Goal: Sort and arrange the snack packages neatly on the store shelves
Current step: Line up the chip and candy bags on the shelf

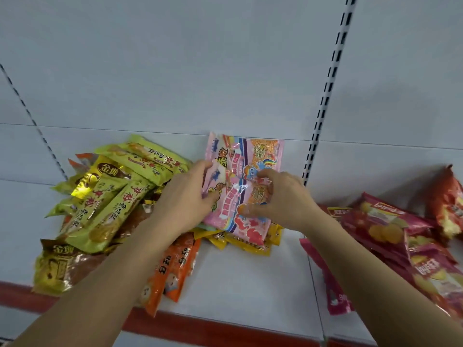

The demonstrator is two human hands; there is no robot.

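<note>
Fingers (200, 169) of the left hand (185, 194) and right hand (278, 194) pinch the pink snack package (240, 186), held over yellow packets (250, 244) on the white shelf (238, 284)

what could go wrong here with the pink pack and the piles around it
1. Both hands, left hand and right hand, pinch the pink pack by its thin film; it may crease or slip.
2. The pink pack sits on loose yellow packs; moving it could drag them toward the shelf edge.
3. The left forearm crosses the orange pack, which overhangs the edge and might be knocked off.
</note>
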